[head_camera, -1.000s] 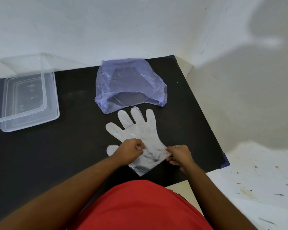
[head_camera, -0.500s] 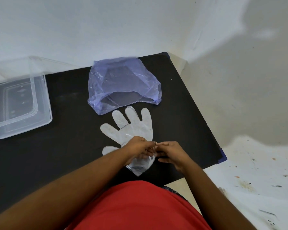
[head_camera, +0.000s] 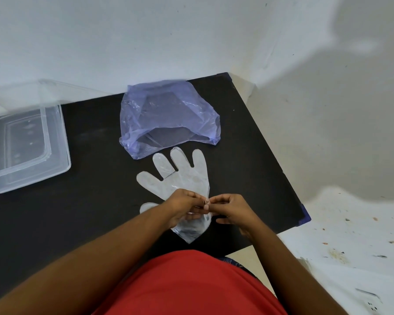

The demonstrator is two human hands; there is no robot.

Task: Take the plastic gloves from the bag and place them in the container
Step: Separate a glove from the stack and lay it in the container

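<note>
Compared with one second ago, both hands now sit together at the middle of the glove cuff instead of apart at its two side edges, and the cuff film between them is bunched rather than spread flat.

The plastic glove (head_camera: 180, 178) is thin, translucent, whitish film with fine wrinkles. It lies flat on the matte black table (head_camera: 89, 201), fingers spread and pointing away from the person, fingertips just beside the bag mouth. The cuff end tapers to a point near the table's front edge.

The left hand (head_camera: 183, 206) and right hand (head_camera: 233, 210) meet fingertip to fingertip over the cuff. Each hand pinches the film in a narrow grip between thumb and fingers.

The bag (head_camera: 168, 114) is translucent violet-blue film, crinkled, dome-shaped, its open mouth facing the person. It rests near the far edge of the table, against the white wall (head_camera: 146, 42).

The container (head_camera: 27, 146) is clear rigid plastic, rectangular with rounded corners, placed at the table's left side, well apart from the glove. Its contents cannot be determined.

A red garment (head_camera: 191, 285) fills the lower centre of the view.
</note>
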